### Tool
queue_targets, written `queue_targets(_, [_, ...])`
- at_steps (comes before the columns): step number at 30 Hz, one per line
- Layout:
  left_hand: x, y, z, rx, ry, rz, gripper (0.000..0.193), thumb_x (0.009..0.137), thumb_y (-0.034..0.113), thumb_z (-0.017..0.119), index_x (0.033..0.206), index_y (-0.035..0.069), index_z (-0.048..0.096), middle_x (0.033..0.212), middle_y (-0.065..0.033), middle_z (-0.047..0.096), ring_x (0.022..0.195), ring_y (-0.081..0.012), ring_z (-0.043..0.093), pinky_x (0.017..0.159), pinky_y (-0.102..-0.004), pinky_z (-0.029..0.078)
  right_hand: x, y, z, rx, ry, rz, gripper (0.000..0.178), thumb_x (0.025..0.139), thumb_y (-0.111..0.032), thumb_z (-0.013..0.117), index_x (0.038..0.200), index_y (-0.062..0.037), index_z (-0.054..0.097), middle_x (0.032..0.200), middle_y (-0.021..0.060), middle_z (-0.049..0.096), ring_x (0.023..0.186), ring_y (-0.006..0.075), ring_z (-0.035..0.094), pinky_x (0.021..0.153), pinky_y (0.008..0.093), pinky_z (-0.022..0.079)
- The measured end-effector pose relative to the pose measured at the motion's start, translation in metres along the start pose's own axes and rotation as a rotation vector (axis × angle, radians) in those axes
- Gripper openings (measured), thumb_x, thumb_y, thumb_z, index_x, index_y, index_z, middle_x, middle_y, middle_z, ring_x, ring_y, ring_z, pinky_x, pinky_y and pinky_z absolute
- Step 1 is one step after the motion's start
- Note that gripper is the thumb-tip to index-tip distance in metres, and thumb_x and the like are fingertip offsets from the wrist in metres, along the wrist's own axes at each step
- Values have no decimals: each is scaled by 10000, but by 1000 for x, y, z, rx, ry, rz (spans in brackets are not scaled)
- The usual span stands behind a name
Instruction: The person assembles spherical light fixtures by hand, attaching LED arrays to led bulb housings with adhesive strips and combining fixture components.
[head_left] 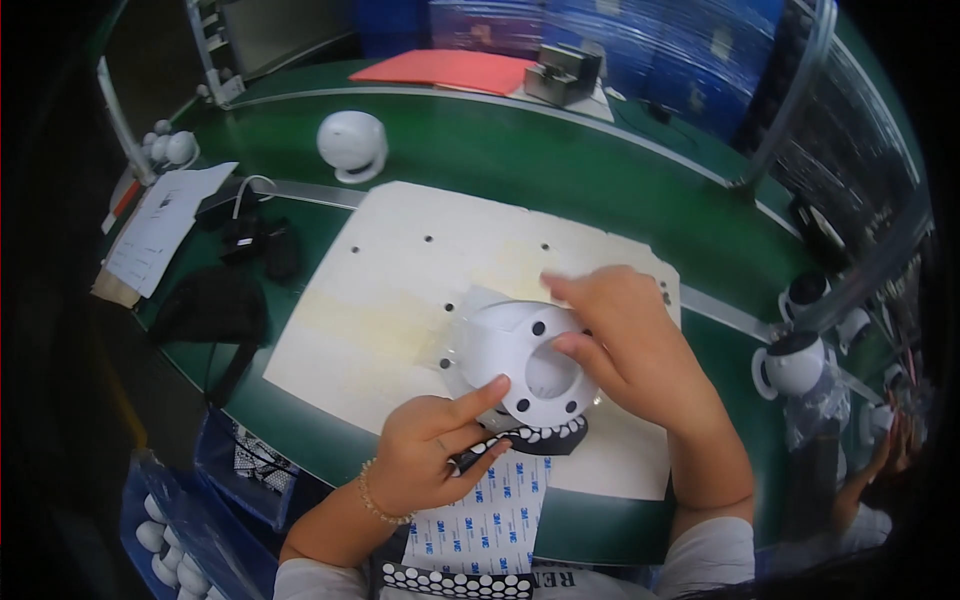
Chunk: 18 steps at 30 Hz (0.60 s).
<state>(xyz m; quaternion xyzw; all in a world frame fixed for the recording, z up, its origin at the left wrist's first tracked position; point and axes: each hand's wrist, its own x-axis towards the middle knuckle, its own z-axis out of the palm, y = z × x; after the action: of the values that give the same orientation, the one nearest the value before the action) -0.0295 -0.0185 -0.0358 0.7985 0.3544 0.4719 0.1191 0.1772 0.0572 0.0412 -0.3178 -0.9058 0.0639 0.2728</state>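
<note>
A round white plastic housing (487,345) lies on the pale board, its central hole facing up and several black round pads around the rim. My left hand (425,450) is closed on a black strip with white dots (560,436), pinched between fingers and thumb, while its index finger touches the housing's rim. My right hand (630,345) is over the housing's right side, thumb at the edge of the hole. Its blurred index finger stretches out, apart from the thumb. A clear plastic bag (447,345) shows beside the housing.
Below the board hang white backing paper with blue print (480,520) and a dotted black sheet (455,582). A white camera-like device (352,145) stands on the green table behind. Papers (170,225) and black items (215,305) lie left; more devices (795,362) and another person's hand (880,460) are right.
</note>
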Motion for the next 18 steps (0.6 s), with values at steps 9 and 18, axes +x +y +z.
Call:
queue_targets(9, [-5,0,-2,10,-81,32,177,591,30,728,736,33,626,1198,-197,521,693,-183,617,577,-246,511,3,42,-11,507,-102,241,245,813,-194,613,982,-18,590,818,54,608,697,133,544,622,265,434])
queue_targets(18, [0,0,-1,87,-139,53,201,565,67,737,720,54,610,1135,-139,578,681,-182,617,568,-257,486,-30,172,10,-454,435,287,135,725,-100,648,852,-54,649,776,63,615,747,206,550,659,317,442])
